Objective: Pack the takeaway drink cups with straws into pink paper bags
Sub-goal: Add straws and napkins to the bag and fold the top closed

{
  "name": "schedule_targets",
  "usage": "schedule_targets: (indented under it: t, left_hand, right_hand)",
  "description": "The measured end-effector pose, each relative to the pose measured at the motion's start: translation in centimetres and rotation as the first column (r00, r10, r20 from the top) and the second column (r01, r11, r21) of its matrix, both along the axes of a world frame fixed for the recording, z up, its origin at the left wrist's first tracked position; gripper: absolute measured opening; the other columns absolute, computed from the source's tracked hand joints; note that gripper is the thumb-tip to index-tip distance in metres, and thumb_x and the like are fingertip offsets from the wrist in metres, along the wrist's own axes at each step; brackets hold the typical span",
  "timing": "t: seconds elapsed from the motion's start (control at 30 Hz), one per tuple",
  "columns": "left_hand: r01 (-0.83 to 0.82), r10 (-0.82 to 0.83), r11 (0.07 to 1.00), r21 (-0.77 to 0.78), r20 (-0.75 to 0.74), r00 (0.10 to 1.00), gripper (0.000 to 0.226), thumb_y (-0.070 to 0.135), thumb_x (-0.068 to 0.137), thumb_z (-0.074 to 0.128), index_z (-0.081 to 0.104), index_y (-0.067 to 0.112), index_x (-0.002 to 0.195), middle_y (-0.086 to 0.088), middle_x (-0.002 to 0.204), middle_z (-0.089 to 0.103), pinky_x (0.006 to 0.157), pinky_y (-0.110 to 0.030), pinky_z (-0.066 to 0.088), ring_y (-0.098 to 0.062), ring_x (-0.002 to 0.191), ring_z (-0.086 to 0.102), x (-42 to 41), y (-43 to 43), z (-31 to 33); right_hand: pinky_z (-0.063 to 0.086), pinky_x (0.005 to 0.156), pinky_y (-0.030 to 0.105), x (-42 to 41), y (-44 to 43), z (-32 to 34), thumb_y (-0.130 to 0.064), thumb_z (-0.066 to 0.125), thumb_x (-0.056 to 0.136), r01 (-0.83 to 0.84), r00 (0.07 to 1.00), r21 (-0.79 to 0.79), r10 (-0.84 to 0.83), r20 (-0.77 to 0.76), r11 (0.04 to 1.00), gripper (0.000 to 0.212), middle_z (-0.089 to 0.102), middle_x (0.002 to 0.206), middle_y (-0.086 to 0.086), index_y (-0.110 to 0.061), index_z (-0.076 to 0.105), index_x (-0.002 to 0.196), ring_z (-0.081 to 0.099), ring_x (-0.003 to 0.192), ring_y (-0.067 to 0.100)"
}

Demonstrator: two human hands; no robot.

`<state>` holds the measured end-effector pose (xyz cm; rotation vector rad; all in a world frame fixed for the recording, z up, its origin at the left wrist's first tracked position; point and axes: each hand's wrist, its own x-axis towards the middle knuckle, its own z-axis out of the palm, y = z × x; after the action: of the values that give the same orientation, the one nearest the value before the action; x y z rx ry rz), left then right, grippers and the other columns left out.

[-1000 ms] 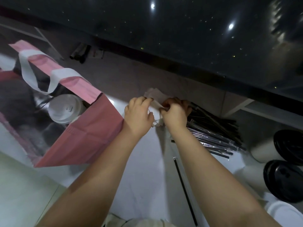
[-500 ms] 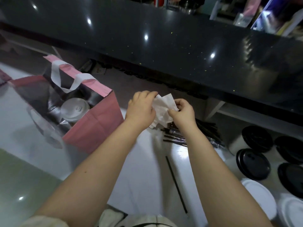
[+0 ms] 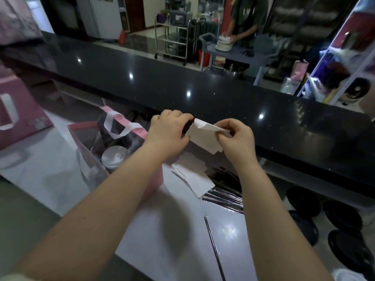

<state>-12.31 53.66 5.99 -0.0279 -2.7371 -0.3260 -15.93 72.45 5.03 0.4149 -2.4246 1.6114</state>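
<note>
We stand at a white counter (image 3: 50, 179) below a dark ledge (image 3: 223, 94). The pink paper bag (image 3: 155, 179) sits centre-left, half hidden by our left forearm, with a white-lidded cup (image 3: 115, 157) inside. The crumpled napkin (image 3: 203, 136) from a moment ago is now spread. Our left hand (image 3: 168, 130) and right hand (image 3: 235, 138) pinch its upper corners, raised above the straws (image 3: 225, 191).
</note>
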Motion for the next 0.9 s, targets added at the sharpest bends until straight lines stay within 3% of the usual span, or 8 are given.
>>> schedule_targets:
  t: [0.3,0.5,0.6,0.7,0.8,0.9]
  left_hand:
    - [-0.01,0.01,1.0,0.003,-0.015,1.0,0.051,0.034,0.082,0.066,0.055,0.028,0.131,0.003,0.128,0.057,0.097,-0.043,0.036,-0.024,0.121,0.046,2.1,-8.3,1.1]
    - [0.088,-0.088,0.996,-0.01,-0.006,0.996,0.05,0.037,0.081,0.067,0.056,0.029,0.13,0.005,0.125,0.059,0.098,-0.042,0.038,-0.022,0.119,0.048,1.6,-16.6,0.7]
    - [0.169,-0.17,0.983,0.075,0.003,0.985,0.047,0.034,0.082,0.068,0.06,0.028,0.128,0.005,0.125,0.059,0.101,-0.042,0.037,-0.02,0.122,0.047,1.1,-21.3,0.4]
    - [0.279,-0.285,0.945,0.168,0.014,0.958,0.036,0.032,0.081,0.071,0.066,0.027,0.117,0.008,0.112,0.063,0.095,-0.042,0.045,-0.016,0.111,0.052,0.7,-25.6,0.0]
    - [0.351,-0.385,0.898,0.266,0.087,0.919,0.028,0.031,0.079,0.074,0.068,0.031,0.107,0.015,0.094,0.062,0.083,-0.034,0.053,-0.005,0.091,0.057,0.4,-28.3,-1.1]
    - [0.408,-0.469,0.861,0.304,0.164,0.868,0.025,0.034,0.08,0.074,0.069,0.034,0.104,0.019,0.094,0.062,0.078,-0.028,0.053,-0.001,0.088,0.058,0.2,-29.2,-2.5]
  right_hand:
    - [0.048,0.063,0.012,1.8,-7.4,1.8,0.001,0.063,0.078,-0.012,0.996,-0.07,0.006,-0.083,0.997,0.026,0.066,0.083,-0.016,-0.023,0.071,0.084,0.059,0.082,-0.004]
    - [0.053,0.067,0.02,2.0,-15.1,2.0,-0.001,0.067,0.079,0.067,0.991,-0.068,-0.074,-0.113,0.995,0.025,0.067,0.086,-0.015,-0.025,0.071,0.085,0.06,0.085,-0.001]
    - [0.049,0.062,0.015,2.3,-18.4,2.2,-0.003,0.068,0.079,0.133,0.983,-0.095,-0.144,-0.114,0.986,0.029,0.066,0.085,-0.018,-0.032,0.069,0.083,0.061,0.084,-0.001]
    - [0.051,0.064,0.014,3.1,-21.3,2.7,-0.003,0.07,0.079,0.156,0.978,-0.129,-0.172,-0.12,0.979,0.031,0.067,0.085,-0.023,-0.034,0.068,0.08,0.062,0.083,-0.001]
    - [0.054,0.066,0.02,4.1,-23.5,3.2,-0.003,0.071,0.078,0.196,0.974,-0.113,-0.207,-0.091,0.974,0.028,0.069,0.083,-0.015,-0.031,0.07,0.079,0.064,0.082,0.005]
    - [0.057,0.064,0.026,5.2,-24.7,3.5,-0.001,0.069,0.077,0.23,0.972,-0.093,-0.233,-0.027,0.969,0.025,0.07,0.08,-0.01,-0.026,0.071,0.079,0.065,0.079,0.008]
